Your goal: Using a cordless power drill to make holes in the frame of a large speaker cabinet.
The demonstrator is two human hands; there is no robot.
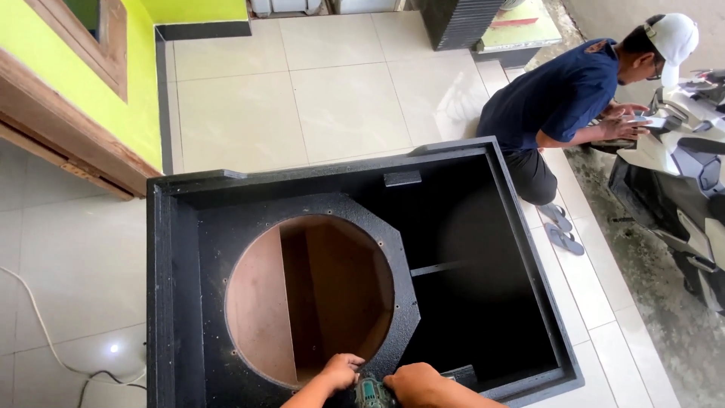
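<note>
You are leaning over a black speaker cabinet [181,302] that is lying face-up on the pale tiled floor [302,98], and both of your hands are working at its near edge. Your left hand [341,370] is curling over the near rim of the large round cutout [310,298], fingers folded down onto the black octagonal baffle [400,302] there; it is touching the panel rather than clutching anything separate. Your right hand [414,381] is sitting just to the right of it, closed around the top of a small green power tool [371,393] (most likely a cordless driver, though only its upper part is showing between your hands at the bottom edge). The tool is pressing down at the baffle's near edge, right beside the cutout.

Through the cutout, bare brown wooden panels [264,310] are showing inside the cabinet. To the right of the baffle, the cabinet is opening into a deep black chamber [483,257] with a thin brace running across it.

On the far right, another person in a dark blue shirt [559,94] and white cap [674,36] is crouching beside a parked scooter [680,166], both hands on its bodywork, with a pair of sandals [559,227] lying behind. On the far left, a lime-green wall [136,113] with wooden trim is standing, and a white cable [45,332] is trailing across the near-left tiles.
</note>
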